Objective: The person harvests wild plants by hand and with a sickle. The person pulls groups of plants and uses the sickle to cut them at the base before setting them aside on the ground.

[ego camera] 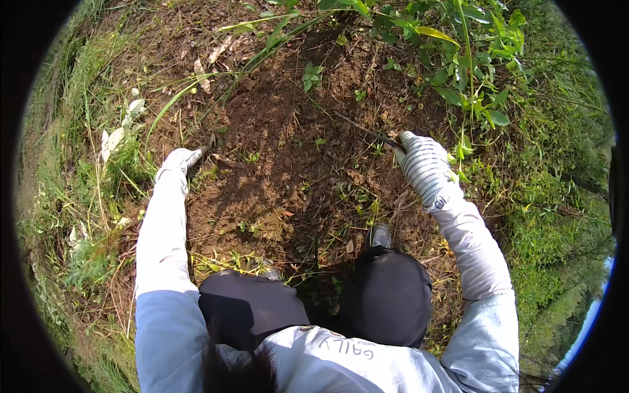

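My right hand, in a white glove with grey stripes, grips a tool with a thin dark blade, perhaps a sickle. The blade points up and left, low over the brown soil; whether it touches the ground cannot be told. My left hand, in a pale glove, reaches down to the left edge of the bare patch, beside a dry brown leaf. Its fingers are mostly turned from view, so any hold on something is not visible.
A leafy green shrub hangs over the upper right, close to my right hand. Long grass blades arch across the top. Dense grass borders the right side. My dark-trousered knees and a shoe are below.
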{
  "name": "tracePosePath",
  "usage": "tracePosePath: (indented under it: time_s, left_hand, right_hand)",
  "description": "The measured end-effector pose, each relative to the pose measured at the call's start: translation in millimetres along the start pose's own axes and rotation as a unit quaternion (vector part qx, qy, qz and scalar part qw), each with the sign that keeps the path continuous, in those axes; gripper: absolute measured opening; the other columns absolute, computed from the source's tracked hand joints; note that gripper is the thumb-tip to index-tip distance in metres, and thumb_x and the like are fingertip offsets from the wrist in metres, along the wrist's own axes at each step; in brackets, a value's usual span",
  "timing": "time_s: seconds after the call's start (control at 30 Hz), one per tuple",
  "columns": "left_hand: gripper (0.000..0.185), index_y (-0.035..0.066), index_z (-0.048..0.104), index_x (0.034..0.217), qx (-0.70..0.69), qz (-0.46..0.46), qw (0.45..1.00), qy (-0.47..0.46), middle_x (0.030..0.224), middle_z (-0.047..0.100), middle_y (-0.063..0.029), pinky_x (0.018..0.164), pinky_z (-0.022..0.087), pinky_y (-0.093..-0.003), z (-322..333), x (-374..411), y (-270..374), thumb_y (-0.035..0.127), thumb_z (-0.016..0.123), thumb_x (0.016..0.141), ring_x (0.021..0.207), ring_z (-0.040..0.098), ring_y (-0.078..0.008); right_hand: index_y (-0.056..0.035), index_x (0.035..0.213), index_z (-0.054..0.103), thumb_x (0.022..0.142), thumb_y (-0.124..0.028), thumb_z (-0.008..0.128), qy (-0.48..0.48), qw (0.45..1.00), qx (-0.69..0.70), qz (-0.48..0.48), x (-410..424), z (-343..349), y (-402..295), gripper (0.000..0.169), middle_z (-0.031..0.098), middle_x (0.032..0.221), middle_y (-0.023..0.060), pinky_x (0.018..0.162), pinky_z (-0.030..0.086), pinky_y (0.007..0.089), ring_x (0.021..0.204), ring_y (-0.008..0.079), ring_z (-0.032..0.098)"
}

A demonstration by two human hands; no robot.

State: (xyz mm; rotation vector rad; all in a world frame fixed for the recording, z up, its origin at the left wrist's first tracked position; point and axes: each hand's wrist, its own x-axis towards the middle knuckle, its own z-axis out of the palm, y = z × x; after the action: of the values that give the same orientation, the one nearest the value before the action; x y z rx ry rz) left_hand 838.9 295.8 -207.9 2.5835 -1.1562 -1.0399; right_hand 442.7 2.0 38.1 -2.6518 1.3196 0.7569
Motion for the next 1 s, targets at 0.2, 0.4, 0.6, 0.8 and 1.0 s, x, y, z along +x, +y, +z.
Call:
tracePosePath:
  time_s: [0.2,0.4,0.6,0.8,1.0]
  left_hand:
    - [0.022,0.006,0.056,0.071,-0.101,-0.115,0.984,0.092,0.073,0.062,-0.0118,0.066,0.047,-0.0352,26.4,11.9,-12.0,0.025,0.062,0.081,0.069,0.059,-0.0286]
    - [0.03,0.007,0.064,0.102,-0.028,-0.097,0.993,0.067,0.094,0.064,-0.018,0.081,0.045,-0.04,5.6,-20.0,32.5,0.029,0.054,0.083,0.092,0.06,-0.035]
    - [0.031,0.012,0.061,0.106,0.136,-0.054,0.989,0.036,0.096,0.065,-0.014,0.079,0.047,-0.0402,-16.3,-32.3,27.2,0.03,0.057,0.082,0.091,0.06,-0.0338]
    - [0.042,0.003,0.059,0.108,0.28,0.108,0.948,0.111,0.113,0.058,-0.0186,0.094,0.041,-0.0402,-28.2,42.5,35.8,0.028,0.068,0.076,0.107,0.054,-0.0348]
    - [0.043,0.007,0.06,0.114,-0.035,-0.07,0.99,0.119,0.098,0.063,-0.0191,0.08,0.047,-0.0381,-52.1,94.6,39.6,0.038,0.055,0.085,0.087,0.061,-0.0311]
  right_hand:
    - [-0.005,0.092,0.059,0.083,-0.025,0.062,-0.002,0.999,0.025,-0.023,5.7,0.7,4.8,0.022,0.063,0.075,0.0151,0.067,0.049,0.0426,0.073,0.0328,0.063]
    - [-0.0031,0.089,0.06,0.08,-0.019,0.06,0.004,0.999,-0.02,-0.048,22.1,12.2,16.6,0.018,0.063,0.075,0.0148,0.068,0.05,0.0407,0.075,0.0319,0.063]
    - [-0.0038,0.089,0.061,0.079,-0.018,0.061,0.063,0.993,0.034,-0.095,19.2,8.1,13.5,0.017,0.063,0.074,0.0149,0.067,0.05,0.0405,0.074,0.0323,0.063]
    - [-0.0087,0.098,0.061,0.08,-0.022,0.065,0.001,1.0,0.02,-0.024,6.6,-1.1,15.3,0.023,0.064,0.071,0.0126,0.065,0.05,0.0408,0.069,0.0312,0.063]
    - [-0.0082,0.094,0.06,0.08,-0.021,0.065,0.011,0.998,0.037,-0.043,9.5,5.6,8.8,0.02,0.063,0.071,0.0126,0.063,0.049,0.0418,0.068,0.0318,0.062]
